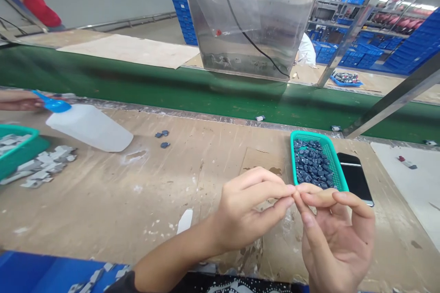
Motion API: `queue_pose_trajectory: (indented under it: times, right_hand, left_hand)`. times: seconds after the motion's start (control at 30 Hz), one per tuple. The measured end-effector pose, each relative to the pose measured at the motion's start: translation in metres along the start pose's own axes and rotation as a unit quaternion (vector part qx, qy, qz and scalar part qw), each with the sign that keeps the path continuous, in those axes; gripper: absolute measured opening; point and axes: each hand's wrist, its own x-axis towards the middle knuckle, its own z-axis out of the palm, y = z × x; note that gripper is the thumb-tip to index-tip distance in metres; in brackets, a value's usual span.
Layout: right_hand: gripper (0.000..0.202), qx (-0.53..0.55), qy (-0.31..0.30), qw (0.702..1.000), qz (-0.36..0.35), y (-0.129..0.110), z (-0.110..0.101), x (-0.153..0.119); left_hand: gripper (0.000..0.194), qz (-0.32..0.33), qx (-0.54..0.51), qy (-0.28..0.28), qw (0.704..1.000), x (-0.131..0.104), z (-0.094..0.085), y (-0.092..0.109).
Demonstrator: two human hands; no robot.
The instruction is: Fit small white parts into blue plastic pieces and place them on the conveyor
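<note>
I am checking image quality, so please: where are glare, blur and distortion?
In the head view: glare shines on the metal panel; the far blue boxes look soft; the slanted post perhaps suggests lens distortion; the left hand and right hand look fairly clear.

The single view comes from a camera worn on the person's head, looking forward and down across the bench (113,197) from its near edge. It sits close above the left hand (252,203) and right hand (338,238), which loom large right of the middle, with the wearer's dark patterned clothing (240,285) at the bottom. The bench's far edge slopes down toward the right, so the view is rolled a little. Past that edge it takes in the green strip (137,84), an upright metal panel (250,32) and, well beyond, background shelving (364,23), small at upper right.
</note>
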Motion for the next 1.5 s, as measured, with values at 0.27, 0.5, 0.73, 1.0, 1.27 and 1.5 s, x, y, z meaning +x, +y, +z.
queue_pose_trajectory:
  times: [0.27,0.5,0.73,1.0,1.27,1.5]
  right_hand:
    - [0.038,0.005,-0.004,1.000,0.004,0.006,0.000,-0.003]
    - [0.039,-0.019,-0.017,1.000,-0.013,0.011,-0.001,-0.003]
    - [0.040,-0.031,-0.035,0.999,-0.021,0.018,-0.001,-0.004]
    - [0.040,-0.013,-0.044,0.999,-0.002,0.024,-0.005,-0.006]
    - [0.038,0.158,-0.043,0.975,0.151,0.024,-0.015,0.002]
    - [0.038,0.279,-0.083,0.914,0.281,0.022,-0.025,0.012]
  left_hand:
    - [0.009,0.004,0.150,0.027,0.988,-0.008,0.009,0.007]
    - [0.010,-0.056,0.183,0.011,0.982,-0.005,0.014,0.016]
    - [0.013,-0.123,0.214,-0.038,0.968,-0.008,0.022,0.008]
    - [0.017,-0.110,0.202,-0.030,0.973,-0.007,0.022,-0.004]
    - [0.012,-0.145,0.080,-0.027,0.986,-0.007,0.015,-0.003]
    - [0.016,-0.050,0.053,-0.073,0.995,-0.005,-0.001,-0.009]
